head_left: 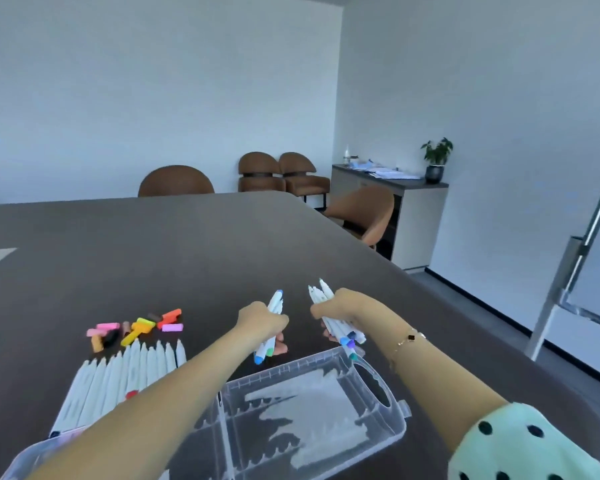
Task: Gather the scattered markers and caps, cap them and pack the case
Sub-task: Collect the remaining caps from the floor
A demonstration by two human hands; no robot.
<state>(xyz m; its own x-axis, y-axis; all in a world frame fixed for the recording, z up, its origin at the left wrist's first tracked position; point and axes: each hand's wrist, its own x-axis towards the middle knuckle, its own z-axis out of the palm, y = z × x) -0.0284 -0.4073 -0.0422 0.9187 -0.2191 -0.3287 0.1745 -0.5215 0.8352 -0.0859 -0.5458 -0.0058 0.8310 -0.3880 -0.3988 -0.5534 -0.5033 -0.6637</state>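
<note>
- The step in hand is judged to be the gathering: two bundles of markers are held above the dark table (222,244), just beyond the far rim of the open clear case (378,427).
- The left hand (260,322) is curled tight round a small bundle of markers (274,306); no gap is seen between fingers and barrels.
- The right hand (336,306) is likewise closed in a fist round a larger bundle (329,325).
- The long axis of the left bundle runs from low and near to high and far, tilted slightly right: one blue end pokes out above the fingers, and blue and green ends hang below them, toward the case.
- The right bundle leans the other way: pale, bare-looking tips stand above the fingers, and blue, purple and teal ends fan out below them, almost at the case rim.
- Well to the left of the left fingers a row of white markers (125,375) lies side by side, pointed ends away from the person, toward a heap of loose coloured caps (139,329) just beyond.
- Capping appears not yet done for that row; whether the held markers lack caps cannot be told for certain.
- The next move is judged to call for the bundles to be set down or lowered into the case, aligned with its length, and for each loose cap to be matched by colour and pressed on.
</note>
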